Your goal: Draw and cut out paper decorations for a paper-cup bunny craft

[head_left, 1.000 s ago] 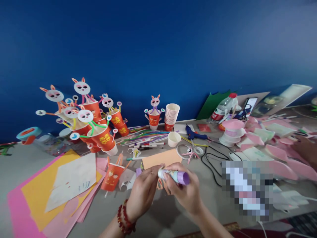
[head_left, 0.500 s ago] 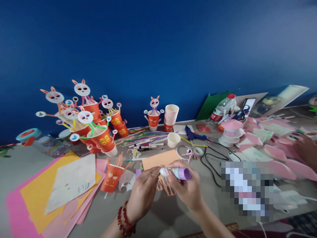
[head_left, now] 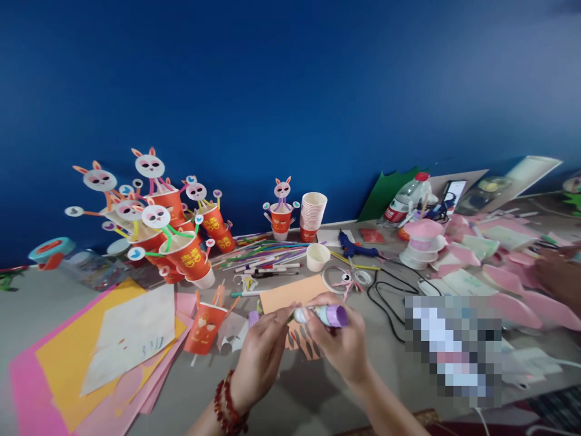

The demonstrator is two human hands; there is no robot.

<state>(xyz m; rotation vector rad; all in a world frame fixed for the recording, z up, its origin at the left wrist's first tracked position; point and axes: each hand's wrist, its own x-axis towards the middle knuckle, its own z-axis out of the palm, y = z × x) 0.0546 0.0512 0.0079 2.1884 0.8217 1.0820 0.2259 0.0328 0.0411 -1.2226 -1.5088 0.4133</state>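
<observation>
My right hand [head_left: 347, 339] grips a glue stick [head_left: 324, 315] with a pale patterned barrel and purple end, held sideways. Its white end meets the fingertips of my left hand [head_left: 263, 345], which wears a red bead bracelet. The left fingers are pressed together; whatever they pinch is too small or hidden to make out. Under both hands lies an orange paper sheet [head_left: 290, 292] with narrow leaf-shaped cutouts along its near edge. A purple cap [head_left: 253, 318] sits just left of it. Further left stands a red paper cup [head_left: 205, 330] with orange straws, beside white paper scraps [head_left: 231, 330].
Rabbit-faced cups [head_left: 188, 257] stand stacked at the left, above coloured paper sheets [head_left: 59, 363]. Straws and pens [head_left: 267, 257] lie behind my hands, near a stack of cups [head_left: 313, 212] and a blue glue gun [head_left: 356, 245]. Another person's hand [head_left: 560, 275] is among pink pieces at right.
Very little differs. My left fingertips have shifted slightly against the glue stick's white end. The glue stick stays in my right hand, and the other objects keep their places.
</observation>
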